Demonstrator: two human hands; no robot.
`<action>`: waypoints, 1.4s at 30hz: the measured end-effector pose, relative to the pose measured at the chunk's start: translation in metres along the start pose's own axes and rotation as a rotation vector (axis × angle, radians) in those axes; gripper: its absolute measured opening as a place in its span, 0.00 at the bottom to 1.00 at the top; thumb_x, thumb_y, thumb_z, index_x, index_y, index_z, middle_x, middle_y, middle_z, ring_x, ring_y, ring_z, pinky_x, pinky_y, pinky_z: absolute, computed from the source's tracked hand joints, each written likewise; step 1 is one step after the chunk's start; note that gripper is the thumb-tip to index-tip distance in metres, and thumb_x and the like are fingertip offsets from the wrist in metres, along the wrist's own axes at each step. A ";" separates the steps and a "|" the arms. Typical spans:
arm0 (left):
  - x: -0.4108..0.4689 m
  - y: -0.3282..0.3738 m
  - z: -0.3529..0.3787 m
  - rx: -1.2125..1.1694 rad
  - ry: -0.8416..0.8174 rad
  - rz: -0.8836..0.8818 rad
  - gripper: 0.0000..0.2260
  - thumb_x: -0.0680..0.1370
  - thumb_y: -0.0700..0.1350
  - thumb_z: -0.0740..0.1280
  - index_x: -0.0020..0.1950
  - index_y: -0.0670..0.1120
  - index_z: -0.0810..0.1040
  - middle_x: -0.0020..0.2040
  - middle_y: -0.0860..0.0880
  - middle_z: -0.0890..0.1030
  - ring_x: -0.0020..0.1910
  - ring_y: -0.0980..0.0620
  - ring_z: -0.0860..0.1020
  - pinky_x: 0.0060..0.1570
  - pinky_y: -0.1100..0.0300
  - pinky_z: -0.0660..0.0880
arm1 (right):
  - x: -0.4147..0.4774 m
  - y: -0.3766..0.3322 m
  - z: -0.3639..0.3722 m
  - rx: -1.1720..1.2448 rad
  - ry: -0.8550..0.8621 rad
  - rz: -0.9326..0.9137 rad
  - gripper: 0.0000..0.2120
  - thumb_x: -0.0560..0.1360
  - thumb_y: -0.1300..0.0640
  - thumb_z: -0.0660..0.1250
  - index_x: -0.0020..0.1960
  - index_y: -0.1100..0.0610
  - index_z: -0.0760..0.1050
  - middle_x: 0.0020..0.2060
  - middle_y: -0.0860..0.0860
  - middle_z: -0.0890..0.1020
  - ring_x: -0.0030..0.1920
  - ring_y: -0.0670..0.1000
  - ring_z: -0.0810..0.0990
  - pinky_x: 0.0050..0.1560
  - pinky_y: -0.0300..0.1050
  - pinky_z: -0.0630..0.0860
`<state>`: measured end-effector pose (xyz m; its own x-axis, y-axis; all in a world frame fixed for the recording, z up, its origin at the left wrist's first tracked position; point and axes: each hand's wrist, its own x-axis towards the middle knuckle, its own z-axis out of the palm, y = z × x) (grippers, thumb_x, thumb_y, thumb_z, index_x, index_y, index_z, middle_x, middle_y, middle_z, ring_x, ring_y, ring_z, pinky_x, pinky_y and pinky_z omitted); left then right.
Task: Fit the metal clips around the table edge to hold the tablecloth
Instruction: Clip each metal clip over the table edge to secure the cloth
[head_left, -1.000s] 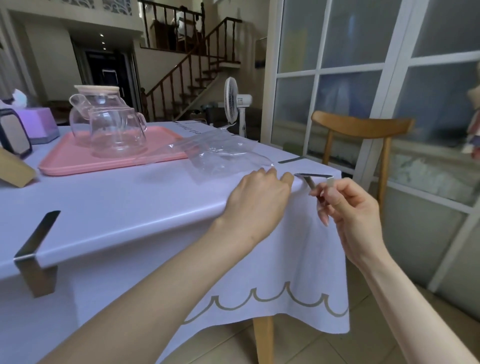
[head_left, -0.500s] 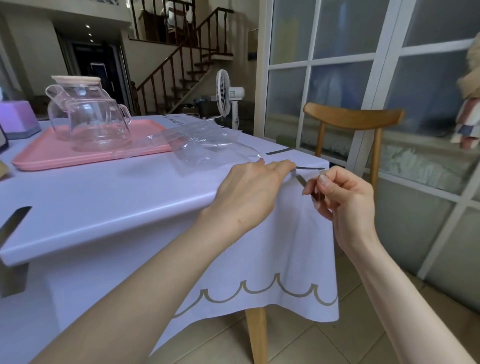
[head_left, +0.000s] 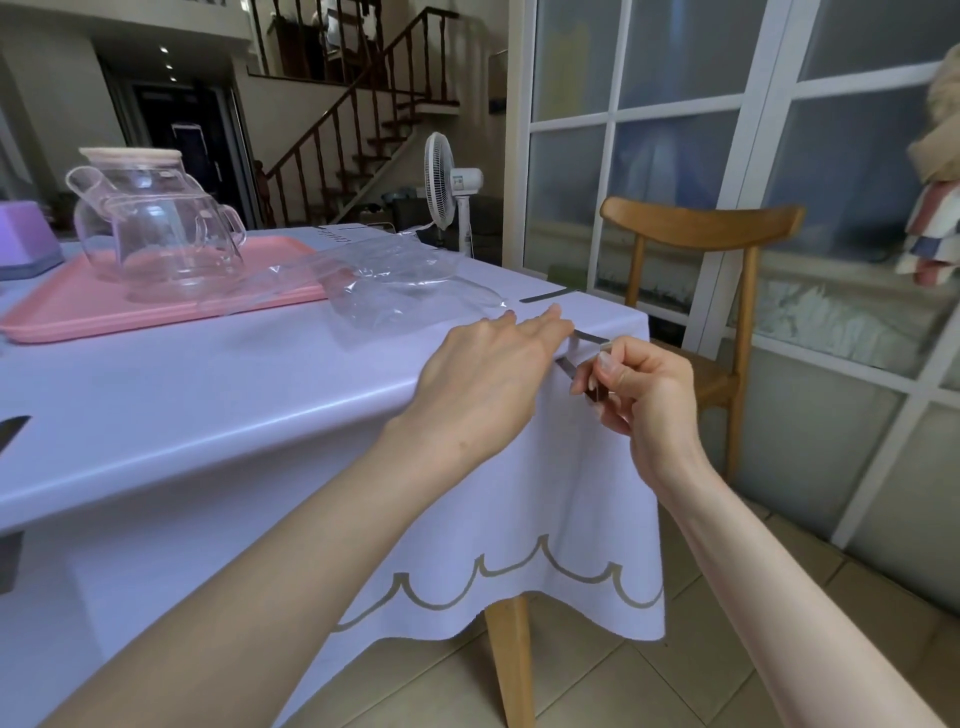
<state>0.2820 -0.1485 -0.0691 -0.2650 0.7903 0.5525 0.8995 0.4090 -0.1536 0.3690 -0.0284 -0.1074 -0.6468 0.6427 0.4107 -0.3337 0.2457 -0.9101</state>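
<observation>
Holding the tablecloth (head_left: 234, 415) flat at the corner, my left hand (head_left: 488, 384) presses down, fingers straight; right hand (head_left: 649, 400) pinches the clip (head_left: 592, 338), its top arm over the edge. I'd push it squarely home without bunching cloth.

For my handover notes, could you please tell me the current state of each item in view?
metal clip: partly over the table edge, pinched by the right hand
left hand: flat, pressing the tablecloth
far clip: fitted over the edge
glass teapot: lidded, empty, on the pink tray
</observation>
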 end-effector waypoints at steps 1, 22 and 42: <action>0.000 0.000 0.000 0.012 -0.003 -0.004 0.23 0.78 0.35 0.57 0.71 0.52 0.62 0.75 0.54 0.59 0.68 0.46 0.68 0.52 0.51 0.71 | 0.001 0.000 0.001 0.002 -0.004 0.007 0.25 0.76 0.68 0.59 0.23 0.51 0.73 0.27 0.51 0.80 0.26 0.48 0.70 0.26 0.35 0.65; 0.001 -0.002 0.010 0.065 0.047 -0.064 0.24 0.79 0.40 0.58 0.74 0.47 0.56 0.64 0.46 0.73 0.62 0.45 0.73 0.45 0.53 0.69 | 0.039 0.002 -0.022 -0.592 -0.204 -0.489 0.17 0.67 0.43 0.70 0.55 0.46 0.79 0.53 0.39 0.80 0.59 0.41 0.75 0.68 0.60 0.64; -0.001 0.001 0.002 0.067 0.038 -0.038 0.23 0.77 0.39 0.59 0.71 0.49 0.60 0.65 0.48 0.73 0.60 0.46 0.73 0.43 0.55 0.67 | 0.050 0.013 -0.017 -0.655 -0.147 -0.635 0.19 0.63 0.39 0.70 0.50 0.46 0.77 0.46 0.36 0.76 0.50 0.43 0.74 0.58 0.55 0.68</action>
<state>0.2828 -0.1479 -0.0713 -0.2840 0.7559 0.5899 0.8633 0.4693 -0.1857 0.3435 0.0192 -0.0990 -0.5708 0.1593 0.8055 -0.2297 0.9109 -0.3429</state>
